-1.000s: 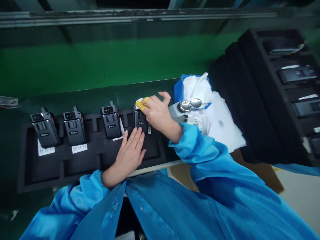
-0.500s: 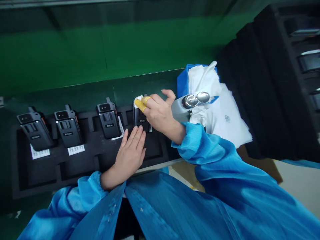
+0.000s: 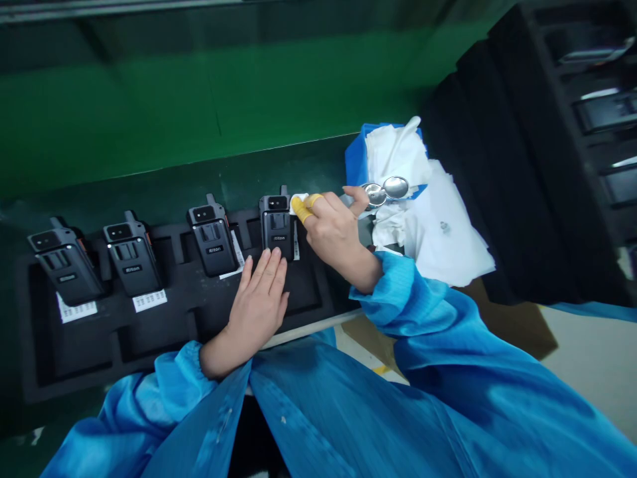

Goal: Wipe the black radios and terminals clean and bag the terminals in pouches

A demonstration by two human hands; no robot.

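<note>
Several black two-way radios with "Riton" labels lie in a black foam tray (image 3: pixel 154 325). Flat fingers of my left hand (image 3: pixel 259 302) rest on the lower end of the rightmost radio (image 3: pixel 277 222). Just beside that radio's upper right edge, my right hand (image 3: pixel 331 229) pinches a small white wiping cloth (image 3: pixel 297 197); yellow finger cots cover two of its fingers. To the left lie a second radio (image 3: pixel 213 239), a third radio (image 3: pixel 132 255) and the leftmost radio (image 3: pixel 67 262), with white barcode labels showing at their edges.
Behind my right hand stand a dispenser bottle with a metal lid (image 3: pixel 395 188) and a blue box (image 3: pixel 355 159) of white cloths. White sheets (image 3: pixel 448 232) lie beside them. At the right rises a stack of black foam trays (image 3: pixel 502 166) holding devices. A green wall (image 3: pixel 279 93) backs the bench.
My right hand has moved right with the cloth, from the top of the rightmost radio to beside its edge, uncovering its upper part. My left hand stays on the radio.
</note>
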